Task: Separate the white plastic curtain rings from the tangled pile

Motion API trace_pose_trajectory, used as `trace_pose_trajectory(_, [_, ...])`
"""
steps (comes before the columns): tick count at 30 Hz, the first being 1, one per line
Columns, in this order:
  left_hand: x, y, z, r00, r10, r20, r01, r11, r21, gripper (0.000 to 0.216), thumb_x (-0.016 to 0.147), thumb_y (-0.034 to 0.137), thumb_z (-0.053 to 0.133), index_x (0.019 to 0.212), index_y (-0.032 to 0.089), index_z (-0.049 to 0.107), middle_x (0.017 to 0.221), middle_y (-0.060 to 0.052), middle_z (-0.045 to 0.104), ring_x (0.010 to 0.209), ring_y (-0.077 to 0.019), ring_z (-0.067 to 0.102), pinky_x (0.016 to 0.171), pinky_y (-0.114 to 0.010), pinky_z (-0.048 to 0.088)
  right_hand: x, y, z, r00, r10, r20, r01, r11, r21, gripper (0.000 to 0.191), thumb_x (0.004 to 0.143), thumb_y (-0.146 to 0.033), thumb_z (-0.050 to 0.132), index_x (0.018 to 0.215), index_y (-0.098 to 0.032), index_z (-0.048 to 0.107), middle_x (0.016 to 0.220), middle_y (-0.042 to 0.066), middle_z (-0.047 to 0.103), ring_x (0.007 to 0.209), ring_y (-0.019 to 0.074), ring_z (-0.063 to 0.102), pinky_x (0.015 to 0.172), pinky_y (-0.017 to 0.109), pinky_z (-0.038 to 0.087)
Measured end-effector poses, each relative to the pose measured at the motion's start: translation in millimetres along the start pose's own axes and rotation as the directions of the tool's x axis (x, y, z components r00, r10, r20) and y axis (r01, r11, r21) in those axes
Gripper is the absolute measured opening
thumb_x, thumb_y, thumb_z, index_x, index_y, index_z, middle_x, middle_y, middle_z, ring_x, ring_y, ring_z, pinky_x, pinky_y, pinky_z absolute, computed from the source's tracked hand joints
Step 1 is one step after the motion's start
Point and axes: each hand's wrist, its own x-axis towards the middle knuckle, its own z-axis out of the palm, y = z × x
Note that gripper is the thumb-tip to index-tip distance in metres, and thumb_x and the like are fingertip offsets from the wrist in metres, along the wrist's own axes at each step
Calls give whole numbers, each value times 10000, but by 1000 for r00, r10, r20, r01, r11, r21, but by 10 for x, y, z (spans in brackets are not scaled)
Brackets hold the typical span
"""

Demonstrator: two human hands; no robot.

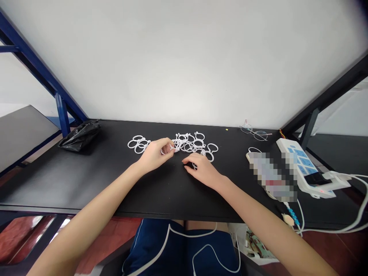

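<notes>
White curtain rings (198, 143), each with a small eyelet, lie in a loose pile on the black tabletop (161, 195). My left hand (156, 152) is at the left side of this pile, its thumb and fingers closed on one white curtain ring (164, 152). Just right of it, at the pile's near edge, my right hand (201, 168) rests low with curved fingers and the thumb held apart from them. Part of a ring (194, 166) shows in that gap. A smaller group of rings (138, 143) lies left of my left hand, partly overlapping.
A crumpled black plastic bag (81, 135) sits at the back left. On the right are eyeglasses (260, 135), a blurred phone (270, 176) on a cable, and a white power strip (301, 161) with a plugged-in charger. A white wall (184, 69) stands behind the table.
</notes>
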Motion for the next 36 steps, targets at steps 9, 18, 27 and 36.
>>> trace_pose_trajectory(9, [-6,-56,-36,997,35,70,-61,903,425,178,944,238,412,971,191,582,915,-29,601,673,-114,600,541,-205,370,-10,6,34,1000,-12,-6,12,1000,12,269,780,19,555,903,-185,678,890,44,701,860,195,627,796,354,516])
trace_pose_trajectory(18, [16,-59,-82,999,5,47,-31,817,575,177,947,232,426,946,192,598,904,-43,614,747,-158,599,480,-241,276,2,26,12,996,-6,-92,0,998,-68,204,751,-24,627,857,-193,668,848,36,714,840,220,611,848,419,452])
trace_pose_trajectory(27, [25,-107,-119,998,-50,-29,57,770,635,140,913,199,458,929,194,597,906,-45,635,827,-188,607,491,-253,280,14,26,-10,989,129,-71,-134,988,-75,187,737,-17,623,832,-171,667,851,36,710,717,173,626,784,383,484])
trace_pose_trajectory(36, [33,-101,-186,967,-234,-101,242,714,657,115,868,209,485,891,188,596,897,-56,658,868,-222,612,526,-265,329,-9,41,11,989,141,-44,-141,990,6,247,738,21,571,863,-167,672,859,34,693,686,142,622,688,292,507])
